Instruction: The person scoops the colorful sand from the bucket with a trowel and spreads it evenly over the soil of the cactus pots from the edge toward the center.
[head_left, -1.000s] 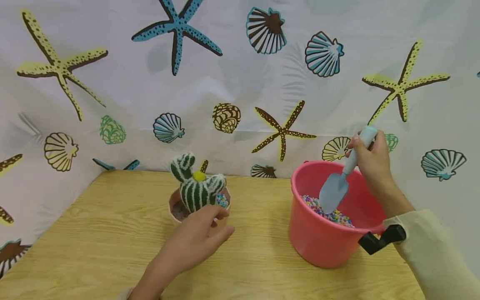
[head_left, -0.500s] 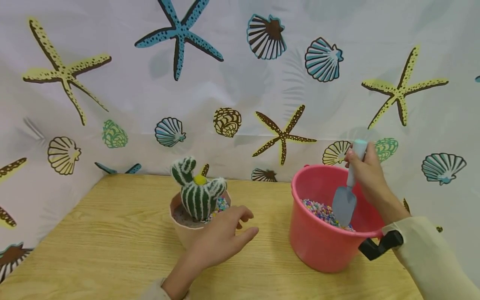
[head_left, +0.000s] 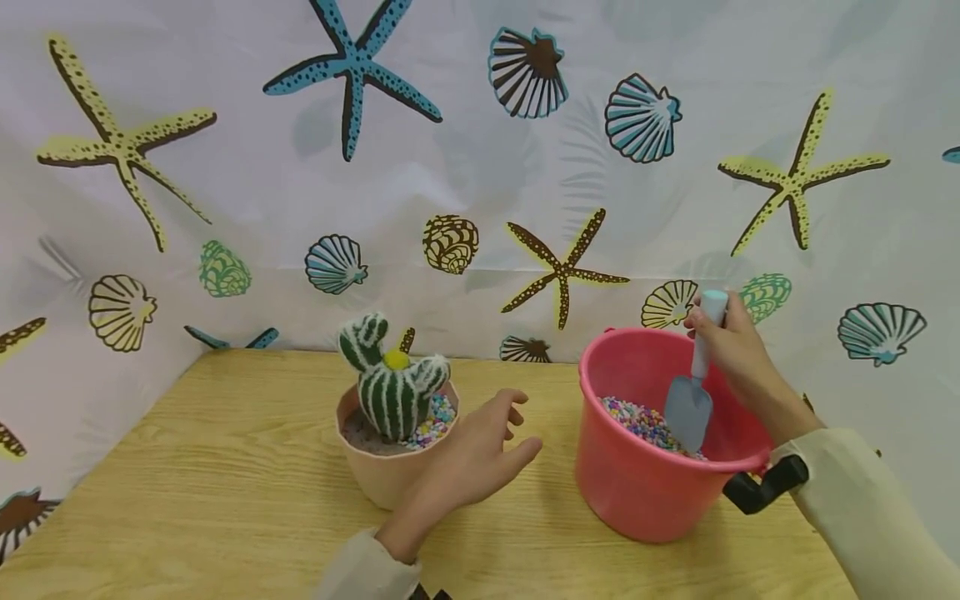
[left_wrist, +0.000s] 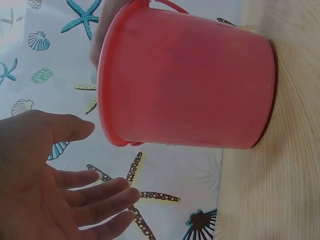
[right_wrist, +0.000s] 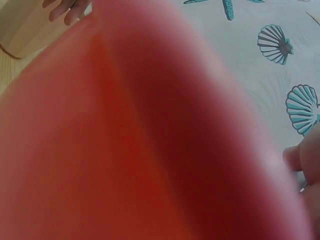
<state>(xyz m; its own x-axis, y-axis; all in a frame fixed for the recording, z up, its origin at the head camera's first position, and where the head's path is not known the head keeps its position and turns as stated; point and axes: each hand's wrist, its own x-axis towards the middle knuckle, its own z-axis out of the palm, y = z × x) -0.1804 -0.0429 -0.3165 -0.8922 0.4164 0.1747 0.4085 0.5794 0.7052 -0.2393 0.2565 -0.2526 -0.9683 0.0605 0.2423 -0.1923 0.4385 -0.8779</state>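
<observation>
My right hand [head_left: 731, 346] grips the pale blue handle of a small garden trowel [head_left: 688, 412], held upright over the pink bucket [head_left: 637, 500]. The trowel's blade tip is down among the small multicoloured pebbles [head_left: 637, 421] inside. My left hand [head_left: 483, 454] is empty, fingers relaxed and spread toward the bucket. It hovers just right of a peach flowerpot [head_left: 375, 475] with a knitted green cactus [head_left: 392, 400] in it. Dark soil fills the pot's left part, and coloured pebbles cover its right part. In the left wrist view the left hand [left_wrist: 75, 185] stands apart from the bucket wall [left_wrist: 190, 80].
Pot and bucket stand on a light wood table [head_left: 225, 483]. Behind it hangs a white cloth [head_left: 465, 167] printed with starfish and shells. The bucket wall [right_wrist: 75, 140] takes up most of the right wrist view.
My left hand has moved right, from the front of the cactus to the gap beside the pot. My right hand has lowered the trowel and turned it more upright in the bucket.
</observation>
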